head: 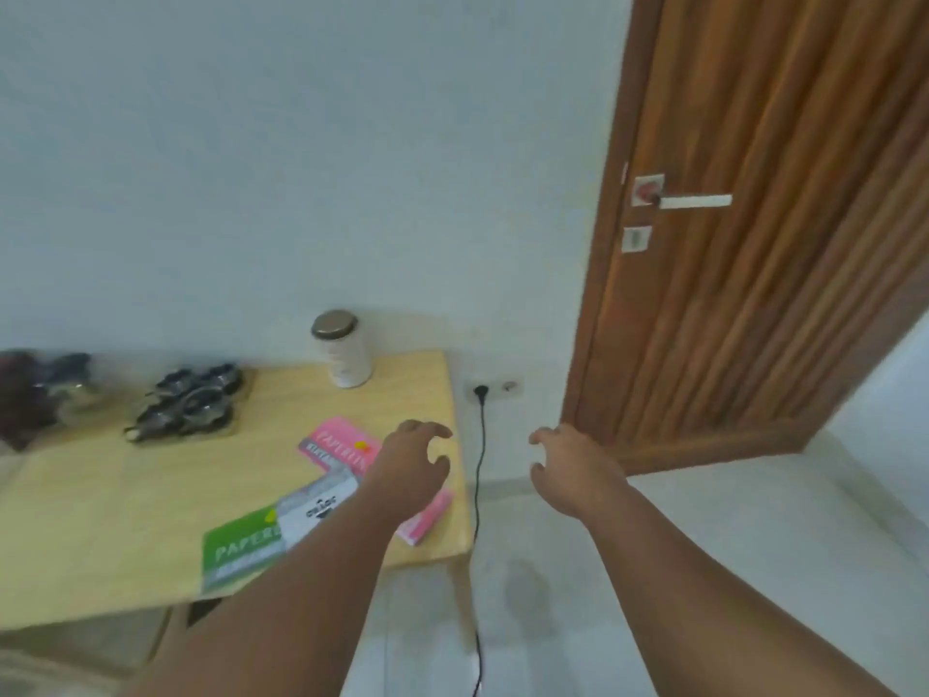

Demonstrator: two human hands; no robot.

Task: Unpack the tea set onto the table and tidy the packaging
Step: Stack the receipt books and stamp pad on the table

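Both arms reach forward, the left hand (409, 457) over the desk's (100, 510) right end and the right hand (568, 465) beyond its edge above the floor, each spread wide and holding nothing. The dark tea set (188, 402) sits blurred at the desk's far side, well apart from both hands, left of a white canister (344, 352)

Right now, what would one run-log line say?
left hand: open, over pink packet | right hand: open, off table | tea set: on table, untouched
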